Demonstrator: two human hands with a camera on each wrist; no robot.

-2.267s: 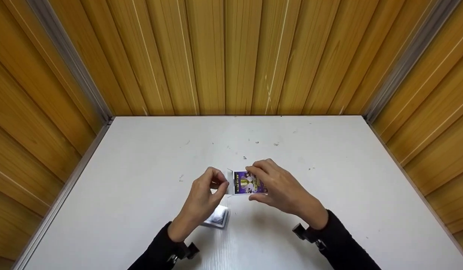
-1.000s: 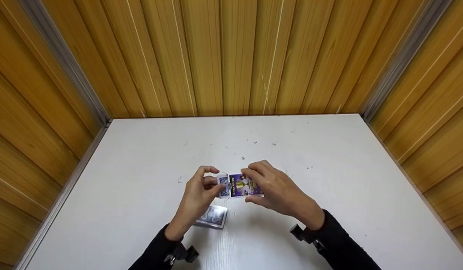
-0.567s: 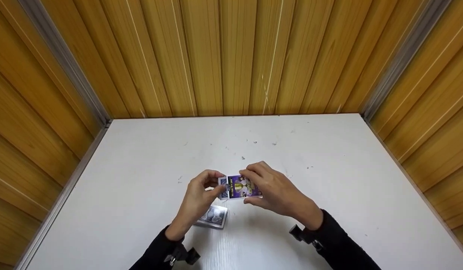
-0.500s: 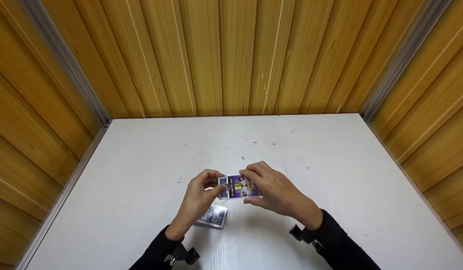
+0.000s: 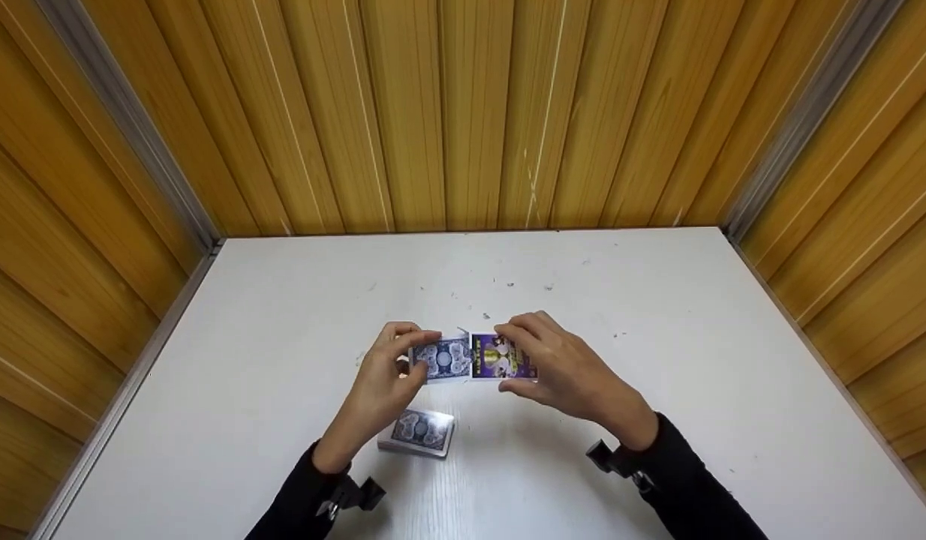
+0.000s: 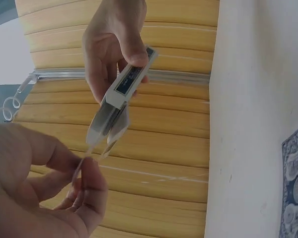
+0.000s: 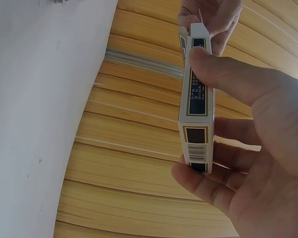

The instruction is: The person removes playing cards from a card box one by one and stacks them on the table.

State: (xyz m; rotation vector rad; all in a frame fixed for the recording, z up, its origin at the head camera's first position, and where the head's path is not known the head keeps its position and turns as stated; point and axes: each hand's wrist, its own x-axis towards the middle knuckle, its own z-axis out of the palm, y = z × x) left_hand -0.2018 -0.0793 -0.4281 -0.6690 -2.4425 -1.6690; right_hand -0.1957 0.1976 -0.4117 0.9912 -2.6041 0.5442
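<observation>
My right hand (image 5: pixel 575 367) grips a card box (image 5: pixel 491 355) by its sides, thumb on one narrow side and fingers on the other. The box has a purple face with a gold trophy; dark panels and a barcode show in the right wrist view. Its flaps (image 6: pixel 120 124) stand open towards my left hand (image 5: pixel 388 367). That hand pinches a thin playing card (image 5: pixel 446 360) with a blue patterned back between thumb and fingers. The card's right end is at the mouth of the box. Below the left hand, a deck of matching cards (image 5: pixel 422 433) lies on the table.
The white table (image 5: pixel 305 315) carries small dark marks and scuffs. Wood-patterned panels (image 5: pixel 470 112) rise behind it and at both sides, with metal strips in the corners. Black wrist mounts (image 5: pixel 350 495) sit on both forearms.
The left hand has moved left, and much more of the blue card shows outside the box mouth. The right hand and box have shifted slightly right and away. The deck has stayed put.
</observation>
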